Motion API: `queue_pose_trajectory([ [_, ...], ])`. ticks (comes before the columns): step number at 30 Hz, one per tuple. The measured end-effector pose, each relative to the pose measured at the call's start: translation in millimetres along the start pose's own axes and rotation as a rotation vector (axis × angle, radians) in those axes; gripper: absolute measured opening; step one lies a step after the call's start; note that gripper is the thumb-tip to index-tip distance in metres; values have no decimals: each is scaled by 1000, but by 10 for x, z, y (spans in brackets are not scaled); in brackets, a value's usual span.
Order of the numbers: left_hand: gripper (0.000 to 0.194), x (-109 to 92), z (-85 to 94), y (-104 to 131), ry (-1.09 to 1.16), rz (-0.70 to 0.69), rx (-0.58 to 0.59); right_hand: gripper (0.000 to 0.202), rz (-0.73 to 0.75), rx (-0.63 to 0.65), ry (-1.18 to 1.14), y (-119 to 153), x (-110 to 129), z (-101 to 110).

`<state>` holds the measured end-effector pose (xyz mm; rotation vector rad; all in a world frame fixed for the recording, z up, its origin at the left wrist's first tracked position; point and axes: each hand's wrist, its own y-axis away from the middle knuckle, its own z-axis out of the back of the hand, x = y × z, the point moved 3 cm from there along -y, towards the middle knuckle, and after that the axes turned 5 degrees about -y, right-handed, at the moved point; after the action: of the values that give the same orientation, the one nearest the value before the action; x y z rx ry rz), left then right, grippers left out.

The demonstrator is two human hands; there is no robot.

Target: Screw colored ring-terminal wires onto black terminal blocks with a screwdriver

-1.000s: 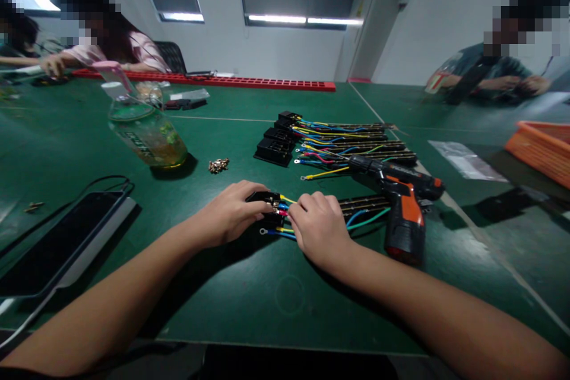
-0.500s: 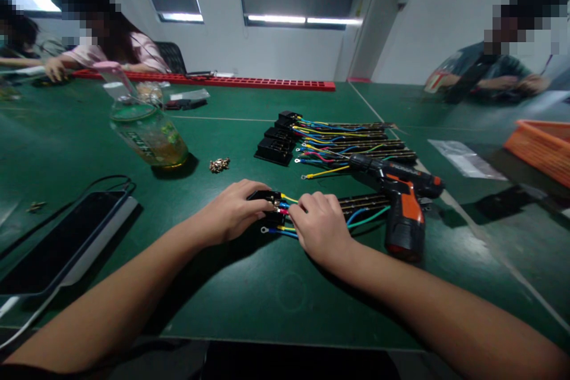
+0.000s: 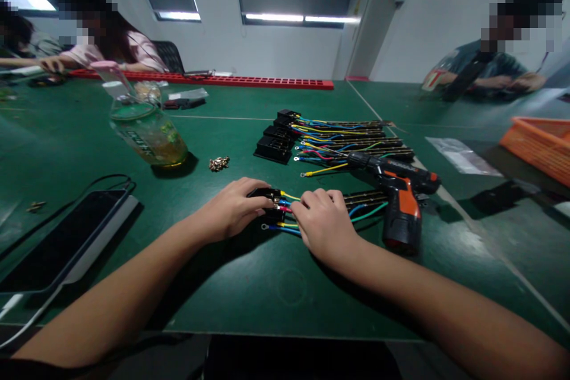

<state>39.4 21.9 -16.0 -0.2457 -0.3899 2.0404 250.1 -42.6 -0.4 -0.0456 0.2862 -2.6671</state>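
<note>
Black is the small block [image 3: 262,192] which the left hand [image 3: 238,208] holds between its thumb and its fingers, the gap of them being narrow. The right hand [image 3: 325,222] is just beside it, with fingers bent over the coloured wires [image 3: 290,196] at the block; whether these fingertips pinch a wire, one cannot tell, because the hand itself covers the place. Nearer to the person, a ring terminal [image 3: 265,227] sticks out toward the left, apart from the block. All this is in the middle of the green table [image 3: 222,303], in front of the person.

On the right side of the right hand lies a drill [image 3: 403,190] (black with orange, its chuck toward the left). Farther away, similar black blocks [image 3: 274,147] with their wires are placed in a row. To the left of them is a small heap of brass-coloured screws [image 3: 219,164], then a transparent jar [image 3: 149,133] with some yellowish liquid. A dark phone [image 3: 66,237] lies near the left edge, and an orange basket [image 3: 541,148] stands at the far right. At the far side sits a co-worker in a pink sleeve [image 3: 149,54].
</note>
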Motion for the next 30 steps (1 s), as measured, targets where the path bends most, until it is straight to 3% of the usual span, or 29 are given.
queue_pose_trajectory([
  [12,27,3,-5,7,36,16,13,15,-157,-55,-145,103,-341,361],
  [22,28,-3,5,3,29,2,20,18,-205,-346,-153,427,-783,555],
  [26,28,0,8,3,36,5,18,21,-236,-430,-162,586,-983,563],
  [30,28,-2,13,4,43,17,29,25,-320,-416,-239,737,-1171,477],
])
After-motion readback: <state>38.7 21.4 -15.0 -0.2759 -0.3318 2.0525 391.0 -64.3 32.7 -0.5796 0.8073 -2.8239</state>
